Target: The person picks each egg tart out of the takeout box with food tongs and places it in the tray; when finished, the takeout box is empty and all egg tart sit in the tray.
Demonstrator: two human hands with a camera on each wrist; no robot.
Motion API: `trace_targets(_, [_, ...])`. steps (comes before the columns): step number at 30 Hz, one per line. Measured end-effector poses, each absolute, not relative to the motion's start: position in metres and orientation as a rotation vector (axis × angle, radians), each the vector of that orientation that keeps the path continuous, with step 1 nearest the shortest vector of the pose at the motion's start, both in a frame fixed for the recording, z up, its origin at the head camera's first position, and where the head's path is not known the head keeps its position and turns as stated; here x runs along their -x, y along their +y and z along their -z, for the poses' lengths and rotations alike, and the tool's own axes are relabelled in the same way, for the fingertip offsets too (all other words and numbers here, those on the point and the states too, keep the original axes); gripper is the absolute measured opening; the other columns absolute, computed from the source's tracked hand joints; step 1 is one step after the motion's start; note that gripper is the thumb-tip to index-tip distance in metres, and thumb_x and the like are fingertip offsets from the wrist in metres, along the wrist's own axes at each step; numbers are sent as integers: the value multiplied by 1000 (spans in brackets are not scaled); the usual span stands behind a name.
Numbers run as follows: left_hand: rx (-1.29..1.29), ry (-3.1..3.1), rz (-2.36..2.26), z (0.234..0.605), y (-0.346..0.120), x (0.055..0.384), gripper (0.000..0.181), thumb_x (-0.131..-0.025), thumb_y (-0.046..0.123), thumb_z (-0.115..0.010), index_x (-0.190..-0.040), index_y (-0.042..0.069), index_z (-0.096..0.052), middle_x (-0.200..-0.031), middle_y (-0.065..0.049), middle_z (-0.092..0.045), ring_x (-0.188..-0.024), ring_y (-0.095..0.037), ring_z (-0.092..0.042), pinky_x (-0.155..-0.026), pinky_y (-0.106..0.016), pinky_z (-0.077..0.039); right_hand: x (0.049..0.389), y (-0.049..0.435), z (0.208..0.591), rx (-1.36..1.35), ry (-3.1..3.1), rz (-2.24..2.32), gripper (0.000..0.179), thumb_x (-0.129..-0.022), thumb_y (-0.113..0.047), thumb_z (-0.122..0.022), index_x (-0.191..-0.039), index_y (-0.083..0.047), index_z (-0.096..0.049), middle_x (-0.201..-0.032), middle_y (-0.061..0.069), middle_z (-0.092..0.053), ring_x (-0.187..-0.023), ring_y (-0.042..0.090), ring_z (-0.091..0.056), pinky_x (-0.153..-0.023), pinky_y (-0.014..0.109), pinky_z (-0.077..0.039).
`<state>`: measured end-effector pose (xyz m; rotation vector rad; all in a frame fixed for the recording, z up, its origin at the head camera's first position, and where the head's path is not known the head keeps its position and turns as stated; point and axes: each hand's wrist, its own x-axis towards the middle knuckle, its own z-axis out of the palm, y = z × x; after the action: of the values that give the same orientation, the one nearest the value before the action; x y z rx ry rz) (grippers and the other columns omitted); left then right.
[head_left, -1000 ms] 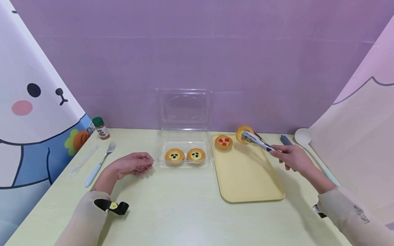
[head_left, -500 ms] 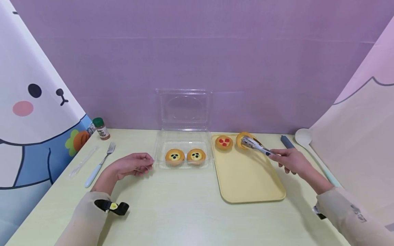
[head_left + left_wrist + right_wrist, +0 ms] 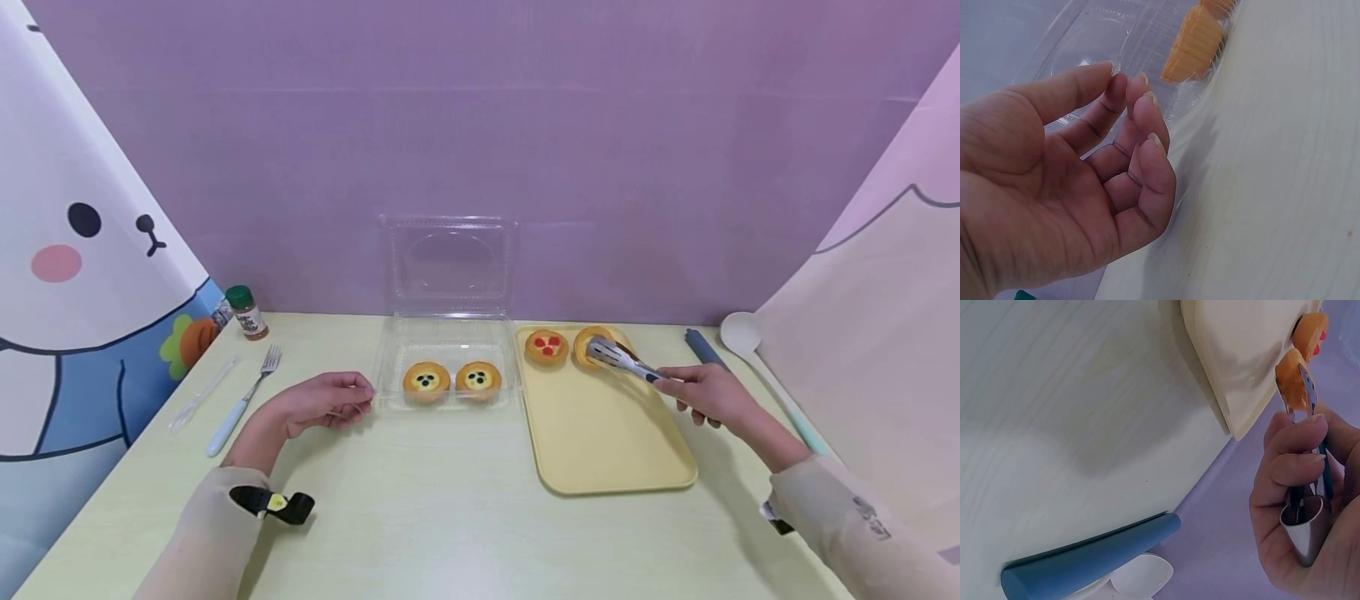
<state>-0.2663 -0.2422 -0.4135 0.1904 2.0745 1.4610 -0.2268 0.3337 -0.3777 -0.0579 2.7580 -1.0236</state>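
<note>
My left hand (image 3: 322,402) pinches the left front edge of a clear plastic container (image 3: 390,354) between thumb and index fingertip, the other fingers loosely curled. Its lid (image 3: 450,262) stands up at the back. Two egg tarts (image 3: 426,382) with dark dots sit side by side in it. My right hand (image 3: 708,393) grips metal tongs (image 3: 622,358), fingers wrapped round the handles in the right wrist view. The tong tips clasp another tart (image 3: 1291,381) low over the far end of a yellow tray (image 3: 611,442). Beside it on the tray lies a tart with red dots (image 3: 547,347).
At the left are a fork (image 3: 243,404) with a light blue handle, a clear wrapped utensil (image 3: 204,393) and a green-capped seasoning jar (image 3: 247,312). On the right lie a blue cylindrical handle (image 3: 1091,559) and a white spoon (image 3: 742,333). A purple cloth (image 3: 480,125) rises behind the table.
The tart in the tongs has come down onto the tray's far end, beside the red-dotted tart. My right hand has lowered slightly. My left hand has stayed put at the container.
</note>
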Motion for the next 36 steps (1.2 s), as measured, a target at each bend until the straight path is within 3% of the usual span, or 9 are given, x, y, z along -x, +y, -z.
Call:
trace_targets(15, [-197, 2081, -1455, 413, -242, 267, 30, -101, 31, -60, -110, 2, -56, -95, 0, -63, -83, -16, -58, -75, -32, -49, 230, 336, 378, 104, 2789, 975, 60, -101, -38, -59, -144, 2, -49, -77, 11, -61, -48, 14, -50, -42, 27, -36])
trace_targets(24, [-193, 2081, -1453, 413, -242, 266, 30, -101, 30, -59, -111, 2, -56, -95, -1, -62, -83, -16, -58, -75, -32, -50, 232, 335, 375, 121, 2918, 809, 64, -99, -41, -60, -144, 3, -48, -61, 0, -52, -48, 17, -54, -50, 33, -44])
trace_targets(36, [-193, 2085, -1454, 412, -242, 265, 30, -101, 30, -59, -111, 1, -56, -95, -1, -63, -83, -16, -58, -75, -32, -49, 233, 331, 369, 87, 2992, 642, 63, -100, -46, -56, -146, -4, -48, -59, -1, -58, -57, 20, -64, -53, 34, -40])
